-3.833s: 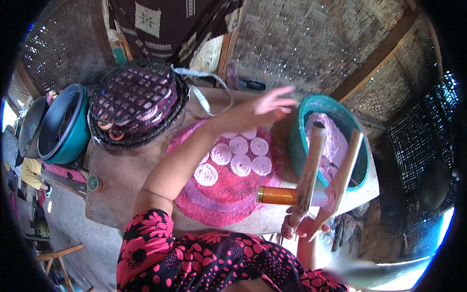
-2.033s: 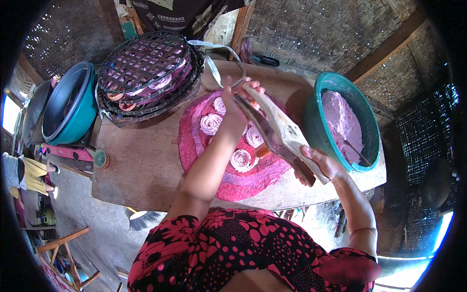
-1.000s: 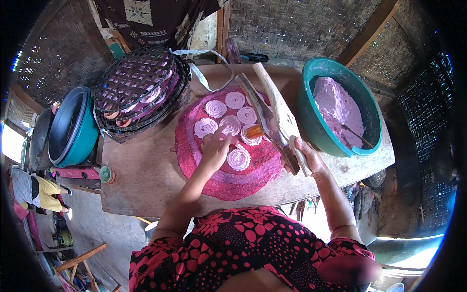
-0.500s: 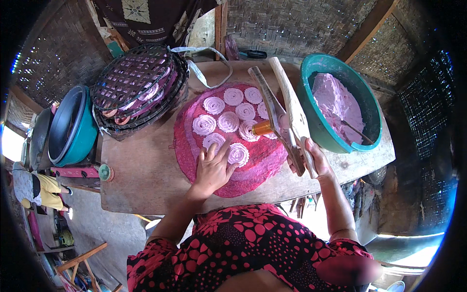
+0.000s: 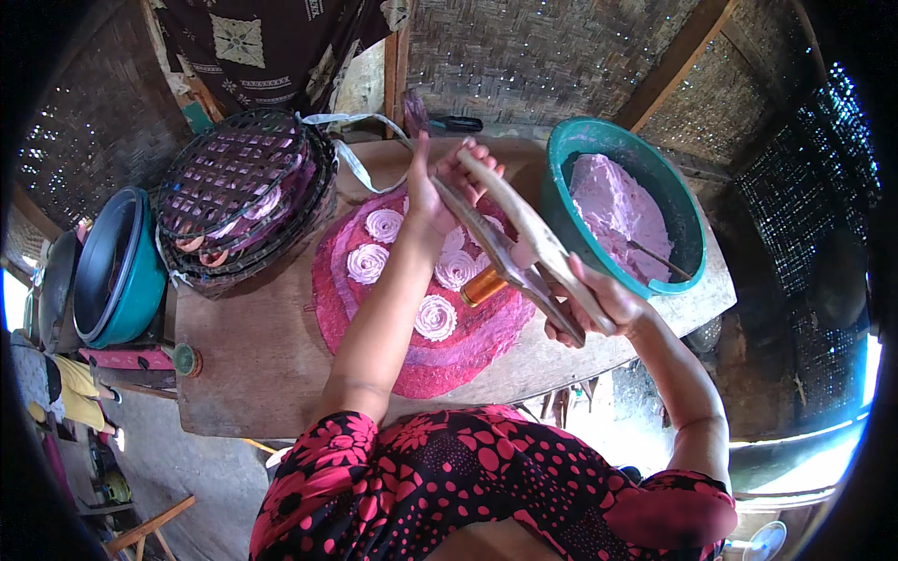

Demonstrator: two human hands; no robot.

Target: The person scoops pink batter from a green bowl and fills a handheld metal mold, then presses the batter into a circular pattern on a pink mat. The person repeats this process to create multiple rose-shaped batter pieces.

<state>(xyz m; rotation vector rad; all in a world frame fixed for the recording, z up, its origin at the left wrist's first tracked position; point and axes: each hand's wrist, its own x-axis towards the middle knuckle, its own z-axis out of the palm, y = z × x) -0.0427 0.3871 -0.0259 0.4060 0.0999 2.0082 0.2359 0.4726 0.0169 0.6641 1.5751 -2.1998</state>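
Note:
My right hand (image 5: pixel 610 301) grips the near ends of a long two-handled wooden press (image 5: pixel 547 248), with a brass-coloured cylinder (image 5: pixel 484 286) sticking out on its left side. At the far ends of the handles, my left hand (image 5: pixel 447 187) has its fingers curled around the wood and its thumb pointing up. The press is held above a round red-pink woven mat (image 5: pixel 412 369). Pale pink swirled rounds of strands (image 5: pixel 436 318) lie on the mat. My left forearm and the press cover several of them.
A green basin (image 5: pixel 687 234) at the right holds pink dough (image 5: pixel 613 201) and a stick-like utensil. Stacked dark woven trays (image 5: pixel 234 187) stand at the left of the wooden table (image 5: pixel 234 374). Beyond them are a teal basin (image 5: pixel 140 285) and a small round container (image 5: pixel 187 360). A person (image 5: pixel 70 393) is at far left.
My left hand has moved from beside the nearest swirl up to the far ends of the press handles. My right hand still holds the press. The whole view has shifted slightly.

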